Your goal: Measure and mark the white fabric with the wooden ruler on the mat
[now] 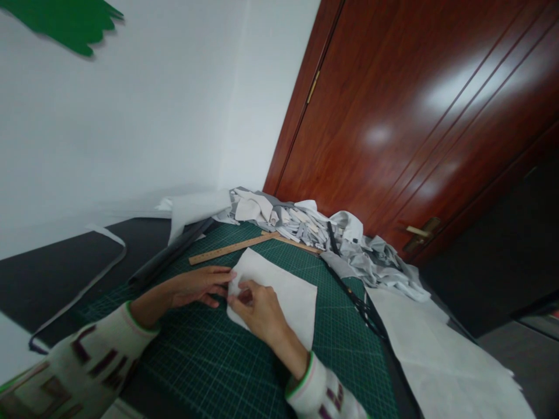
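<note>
A white, flat piece that looks like fabric (pixel 288 288) lies on the green cutting mat (pixel 196 361), with a straight right edge and a rounded left end. My left hand (pixel 198 286) reaches in from the left with its fingers stretched out, the fingertips touching the piece's left edge. Over the left part of the same piece, my right hand (pixel 262 308) has thumb and forefinger brought together in a pinch. Whatever sits between those fingertips is too small to make out.
Wooden rulers (pixel 227 249) lie behind the piece. Large black-handled scissors (pixel 360 305) rest on the right. Heaped grey and white scraps (pixel 301 221) line the back, before a brown door (pixel 384 116). White sheets (pixel 445 355) lie right; a dark roll (pixel 170 253) and white strip (pixel 100 279) left.
</note>
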Demonstrator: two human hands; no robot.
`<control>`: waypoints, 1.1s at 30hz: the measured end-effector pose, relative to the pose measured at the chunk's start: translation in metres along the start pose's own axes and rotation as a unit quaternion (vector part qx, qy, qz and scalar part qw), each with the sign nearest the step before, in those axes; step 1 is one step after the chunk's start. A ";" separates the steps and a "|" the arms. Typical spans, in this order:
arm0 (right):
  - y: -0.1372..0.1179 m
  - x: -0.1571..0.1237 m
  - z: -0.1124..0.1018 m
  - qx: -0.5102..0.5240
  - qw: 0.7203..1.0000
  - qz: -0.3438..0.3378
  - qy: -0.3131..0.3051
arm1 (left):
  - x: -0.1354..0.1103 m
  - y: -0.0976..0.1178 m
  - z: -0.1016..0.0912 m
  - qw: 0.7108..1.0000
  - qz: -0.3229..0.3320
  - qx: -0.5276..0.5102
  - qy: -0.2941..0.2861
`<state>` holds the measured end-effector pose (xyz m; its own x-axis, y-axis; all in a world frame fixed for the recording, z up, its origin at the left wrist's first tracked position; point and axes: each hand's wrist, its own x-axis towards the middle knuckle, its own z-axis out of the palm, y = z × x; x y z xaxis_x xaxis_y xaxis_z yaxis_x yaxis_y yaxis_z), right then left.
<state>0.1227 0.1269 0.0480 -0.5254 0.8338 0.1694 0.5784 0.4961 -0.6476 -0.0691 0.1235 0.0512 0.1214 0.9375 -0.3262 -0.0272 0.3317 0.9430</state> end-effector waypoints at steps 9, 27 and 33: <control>0.017 0.005 0.000 0.119 0.992 -0.040 -0.019 | -0.005 0.003 0.001 0.999 0.006 0.033 -0.026; 0.019 0.017 0.013 0.373 0.911 0.173 -0.046 | 0.007 -0.011 0.006 0.981 0.060 0.138 -0.121; 0.020 0.018 0.015 0.375 0.909 0.180 -0.039 | 0.019 -0.020 0.005 0.965 0.103 0.166 -0.175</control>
<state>0.1152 0.1482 0.0269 -0.4448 0.8756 -0.1883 0.1495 -0.1347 -0.9795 -0.0616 0.1343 0.0265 0.4772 0.8672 -0.1420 0.2248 0.0358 0.9738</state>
